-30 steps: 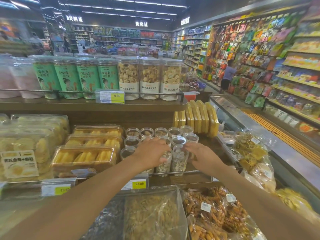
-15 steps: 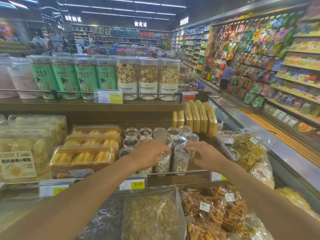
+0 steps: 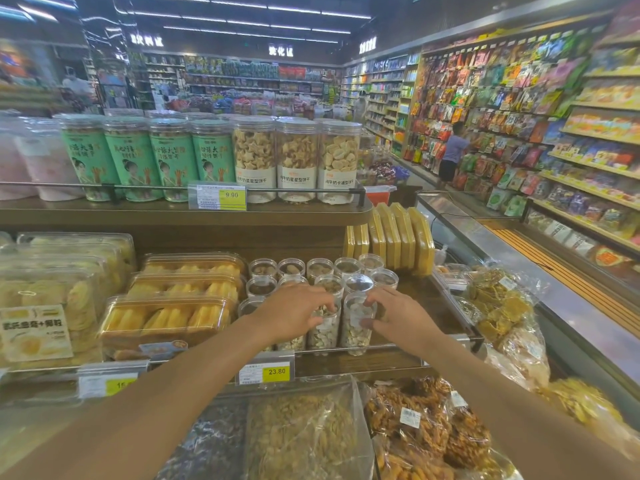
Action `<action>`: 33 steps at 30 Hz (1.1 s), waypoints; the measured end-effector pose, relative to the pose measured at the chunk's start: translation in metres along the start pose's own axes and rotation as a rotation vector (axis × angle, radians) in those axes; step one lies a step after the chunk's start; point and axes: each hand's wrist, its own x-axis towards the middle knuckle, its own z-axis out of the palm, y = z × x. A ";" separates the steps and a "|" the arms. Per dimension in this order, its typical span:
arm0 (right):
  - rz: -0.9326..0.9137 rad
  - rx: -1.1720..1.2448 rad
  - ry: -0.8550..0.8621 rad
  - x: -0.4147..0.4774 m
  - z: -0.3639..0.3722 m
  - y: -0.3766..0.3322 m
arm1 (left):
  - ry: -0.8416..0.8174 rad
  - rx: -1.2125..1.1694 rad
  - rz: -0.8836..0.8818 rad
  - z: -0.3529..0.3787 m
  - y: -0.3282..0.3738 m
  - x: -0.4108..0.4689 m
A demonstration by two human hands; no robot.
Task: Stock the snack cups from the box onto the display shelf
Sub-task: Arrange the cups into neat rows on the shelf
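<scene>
Several clear snack cups (image 3: pixel 320 270) with nuts stand in rows on the wooden display shelf (image 3: pixel 429 306). In the front row, my left hand (image 3: pixel 294 315) curls over the top of one cup (image 3: pixel 323 332). My right hand (image 3: pixel 398 317) holds the cup next to it (image 3: pixel 355 327), fingers round its right side. Both front cups stand upright against the shelf's front rail. No box is in view.
Trays of yellow biscuits (image 3: pixel 166 317) sit left of the cups. Yellow flat boxes (image 3: pixel 401 237) stand behind on the right. Tall jars (image 3: pixel 298 157) fill the upper shelf. Bagged snacks (image 3: pixel 415 431) lie below and to the right. A person (image 3: pixel 452 154) stands in the far aisle.
Both hands stay on the front cups; the right hand has closed in on the right cup's side. The camera has shifted slightly.
</scene>
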 end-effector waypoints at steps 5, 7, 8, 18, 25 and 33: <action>0.041 0.044 -0.020 0.002 0.006 -0.002 | -0.015 -0.077 -0.050 -0.016 -0.011 -0.010; 0.015 -0.017 0.001 0.001 0.007 -0.005 | 0.020 0.011 -0.096 -0.028 -0.024 -0.020; -0.010 -0.047 0.022 0.000 0.008 -0.008 | 0.023 0.081 -0.132 -0.032 -0.031 -0.026; -0.027 -0.129 0.086 0.011 0.041 -0.062 | -0.066 0.408 -0.299 -0.013 -0.029 -0.059; -0.024 -0.084 0.145 0.012 0.059 -0.066 | -0.057 0.370 -0.289 -0.021 -0.029 -0.062; -0.022 -0.144 0.136 0.004 0.049 -0.063 | -0.136 0.488 -0.373 -0.029 -0.040 -0.072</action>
